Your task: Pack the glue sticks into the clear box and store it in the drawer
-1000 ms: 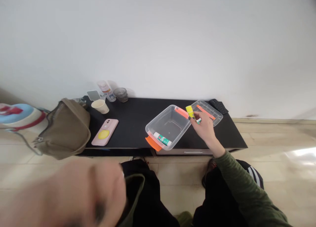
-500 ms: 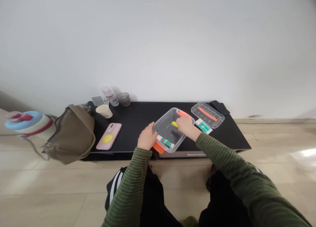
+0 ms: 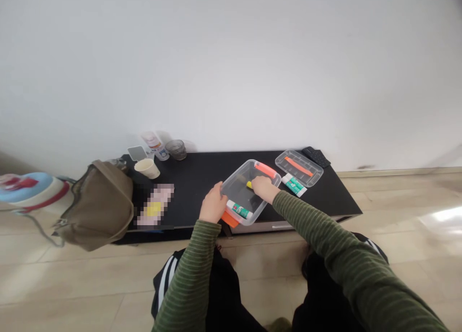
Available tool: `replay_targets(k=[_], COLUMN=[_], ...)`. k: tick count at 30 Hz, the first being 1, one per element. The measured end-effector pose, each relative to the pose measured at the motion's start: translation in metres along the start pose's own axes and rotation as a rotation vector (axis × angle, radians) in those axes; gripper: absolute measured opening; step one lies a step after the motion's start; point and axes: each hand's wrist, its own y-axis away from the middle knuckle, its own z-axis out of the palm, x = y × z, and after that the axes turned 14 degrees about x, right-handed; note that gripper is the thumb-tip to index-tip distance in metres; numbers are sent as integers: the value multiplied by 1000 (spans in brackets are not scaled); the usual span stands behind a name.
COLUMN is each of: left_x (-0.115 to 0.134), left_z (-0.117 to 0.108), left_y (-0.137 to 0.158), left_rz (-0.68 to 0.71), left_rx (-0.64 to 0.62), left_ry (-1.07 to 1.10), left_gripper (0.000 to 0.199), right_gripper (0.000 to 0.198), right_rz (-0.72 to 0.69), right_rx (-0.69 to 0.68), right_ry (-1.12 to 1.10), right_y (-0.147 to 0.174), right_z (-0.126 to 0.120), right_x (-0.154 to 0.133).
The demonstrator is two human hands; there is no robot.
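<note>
A clear plastic box (image 3: 236,186) with orange latches stands near the front of the black cabinet. My left hand (image 3: 212,203) is closed on its left rim, the thumb over the edge. Inside the box, my right hand (image 3: 264,187) is closed on a small yellow stick-shaped object (image 3: 249,184); the rest of that object is hidden by the fingers. A green-and-white glue stick (image 3: 240,210) lies along the box's near side. To the right of the box lie more green-and-white glue sticks (image 3: 294,185), close together.
The box's clear lid (image 3: 299,167) with an orange strip lies at the right, before a black keypad-like object (image 3: 316,156). At the left are a paper cup (image 3: 147,169), a glass (image 3: 176,150), a spray bottle (image 3: 156,146), a blurred-out phone (image 3: 155,206) and a brown bag (image 3: 99,207).
My right hand has moved slightly left and lower into the box with the yellow object, uncovering more of the far orange latch. My left hand stays on the rim. The view has shifted a little.
</note>
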Motion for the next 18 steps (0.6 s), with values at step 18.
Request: replay_targets(k=[18], left_x=[4], left_z=[-1], left_y=[0], left_rz=[-2], left_rx=[5], left_ry=[-32], left_gripper=[54], right_gripper=[26], right_rz=[282], right_rx=[444], right_ry=[-222], right_y=[73], right_z=[49], right_x=[158])
